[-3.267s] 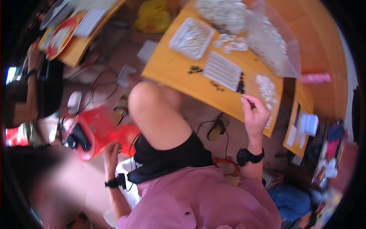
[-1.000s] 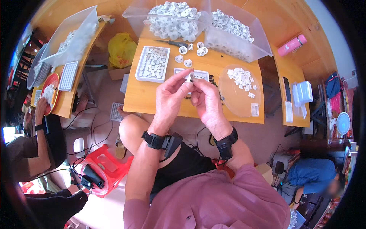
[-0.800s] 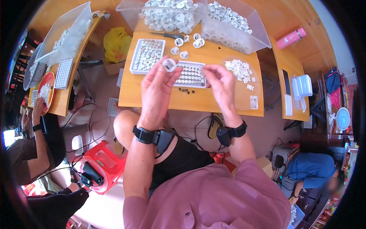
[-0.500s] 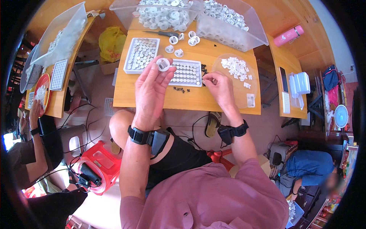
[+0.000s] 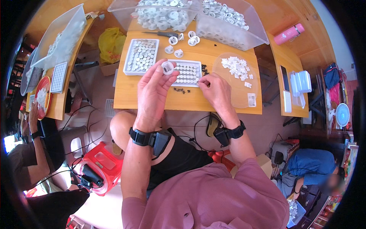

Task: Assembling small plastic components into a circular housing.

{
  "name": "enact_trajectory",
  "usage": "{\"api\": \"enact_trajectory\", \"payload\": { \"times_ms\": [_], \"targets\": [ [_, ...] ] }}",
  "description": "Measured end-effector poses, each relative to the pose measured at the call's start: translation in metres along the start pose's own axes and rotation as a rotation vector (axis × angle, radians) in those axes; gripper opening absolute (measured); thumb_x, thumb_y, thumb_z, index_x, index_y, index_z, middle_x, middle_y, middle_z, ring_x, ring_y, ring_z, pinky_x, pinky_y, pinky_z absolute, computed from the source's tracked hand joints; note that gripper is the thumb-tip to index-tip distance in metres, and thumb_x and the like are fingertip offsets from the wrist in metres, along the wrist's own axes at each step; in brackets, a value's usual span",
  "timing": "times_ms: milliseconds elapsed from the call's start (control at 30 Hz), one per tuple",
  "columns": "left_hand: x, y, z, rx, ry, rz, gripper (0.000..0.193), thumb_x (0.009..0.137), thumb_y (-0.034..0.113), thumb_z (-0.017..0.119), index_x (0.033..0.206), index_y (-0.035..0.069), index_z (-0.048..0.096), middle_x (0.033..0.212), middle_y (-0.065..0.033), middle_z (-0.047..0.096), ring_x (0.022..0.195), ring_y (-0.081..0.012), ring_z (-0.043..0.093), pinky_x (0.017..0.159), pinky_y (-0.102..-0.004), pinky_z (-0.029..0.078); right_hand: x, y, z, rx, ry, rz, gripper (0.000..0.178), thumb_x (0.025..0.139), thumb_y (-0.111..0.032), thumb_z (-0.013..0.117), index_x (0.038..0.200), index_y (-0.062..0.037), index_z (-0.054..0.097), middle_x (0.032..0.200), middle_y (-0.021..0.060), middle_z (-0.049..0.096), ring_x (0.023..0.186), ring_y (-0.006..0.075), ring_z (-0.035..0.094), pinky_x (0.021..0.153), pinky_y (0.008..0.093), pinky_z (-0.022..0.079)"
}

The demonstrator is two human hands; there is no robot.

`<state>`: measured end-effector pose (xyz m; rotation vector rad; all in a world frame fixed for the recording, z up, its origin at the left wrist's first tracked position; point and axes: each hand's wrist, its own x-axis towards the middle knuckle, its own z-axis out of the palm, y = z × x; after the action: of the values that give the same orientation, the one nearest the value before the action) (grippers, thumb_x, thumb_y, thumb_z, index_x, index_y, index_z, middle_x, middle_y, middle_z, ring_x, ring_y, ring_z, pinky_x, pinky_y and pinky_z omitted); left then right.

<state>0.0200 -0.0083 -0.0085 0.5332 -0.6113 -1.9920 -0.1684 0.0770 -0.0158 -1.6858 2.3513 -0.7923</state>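
1) Clamping a round white part (image 5: 167,68) between thumb and fingers of the raised left hand (image 5: 151,87), palm facing upward, and hiding from view the left end of a white tray (image 5: 190,61)
2) Pinching thumb and fingertips of the right hand (image 5: 199,84) together at the front right corner of that tray; being unable to tell what, if anything, is between the tips
3) Displaying pale discs (image 5: 187,72) in rows inside the tray, and black pieces (image 5: 181,90) lying in front of it and just beside its right edge
4) Showing, to the left, a deeper white box (image 5: 137,73) holding many loose discs
5) Showing, to the right, a clear round sheet (image 5: 232,97) bearing a heap of small white pieces (image 5: 235,66)
6) Grouping several loose round white parts behind the tray, near a dark-handled tool (image 5: 166,34)
7) Lining the back of the wooden table (image 5: 152,102) with two clear bins (image 5: 228,36) of white parts
8) Including, farther out, a pink bottle (image 5: 289,34), a yellow bag (image 5: 111,44) and a red stool (image 5: 100,156)
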Motion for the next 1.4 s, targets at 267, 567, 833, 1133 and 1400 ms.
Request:
{"api": "enact_trajectory", "payload": {
  "times_ms": [267, 567, 833, 1133, 1400],
  "targets": [
    [-0.004, 0.002, 0.006, -0.018, -0.044, -0.104, 0.037, 0.101, 0.013, 0.051, 0.132, -0.007, 0.05, 0.124, -0.0249, 0.061, 0.109, -0.0296, 0.065, 0.097, -0.0349, 0.054, 0.002, -0.001, -0.004, 0.101, 0.043, 0.028, 0.007, 0.081, -0.01, 0.068, 0.083, -0.0041, 0.071, 0.083, 0.0107, 0.068, 0.07, 0.0262, 0.067, 0.064, 0.0367, 0.052],
    [-0.007, 0.0, 0.005, -0.016, -0.185, -0.258, 0.034, 0.101, 0.013, 0.052, 0.128, -0.006, 0.055, 0.119, -0.0174, 0.065, 0.106, -0.0255, 0.067, 0.094, -0.0329, 0.055, 0.006, -0.052, -0.03, 0.328, 0.25, -0.351, 0.013, 0.076, 0.001, 0.073, 0.087, -0.0044, 0.067, 0.083, 0.0079, 0.066, 0.063, 0.0211, 0.065, 0.054, 0.0297, 0.05],
    [-0.007, -0.003, 0.007, 0.042, -0.181, -0.251, 0.033, 0.1, 0.015, 0.055, 0.126, -0.005, 0.058, 0.115, -0.0134, 0.066, 0.103, -0.0183, 0.066, 0.092, -0.0305, 0.055, 0.015, -0.051, -0.025, 0.064, 0.384, -0.681, 0.015, 0.073, -0.003, 0.074, 0.083, -0.008, 0.065, 0.075, 0.0035, 0.061, 0.061, 0.0223, 0.063, 0.053, 0.034, 0.049],
    [-0.005, -0.007, 0.004, 0.091, -0.178, -0.227, 0.033, 0.1, 0.015, 0.056, 0.126, -0.005, 0.058, 0.113, -0.0117, 0.066, 0.101, -0.0168, 0.066, 0.09, -0.0293, 0.055, 0.016, -0.054, -0.029, -0.006, 0.275, -0.666, 0.008, 0.077, -0.004, 0.071, 0.082, -0.0087, 0.066, 0.076, 0.0042, 0.061, 0.06, 0.0223, 0.062, 0.053, 0.0335, 0.049],
    [-0.006, -0.008, 0.004, 0.174, -0.17, -0.232, 0.034, 0.101, 0.017, 0.055, 0.127, -0.005, 0.057, 0.111, -0.0121, 0.067, 0.1, -0.0177, 0.067, 0.09, -0.0289, 0.056, 0.014, -0.054, -0.027, 0.372, 0.04, -0.247, 0.007, 0.079, -0.007, 0.072, 0.085, -0.0079, 0.068, 0.082, 0.0077, 0.065, 0.067, 0.027, 0.065, 0.058, 0.0349, 0.052]
  ]
}}
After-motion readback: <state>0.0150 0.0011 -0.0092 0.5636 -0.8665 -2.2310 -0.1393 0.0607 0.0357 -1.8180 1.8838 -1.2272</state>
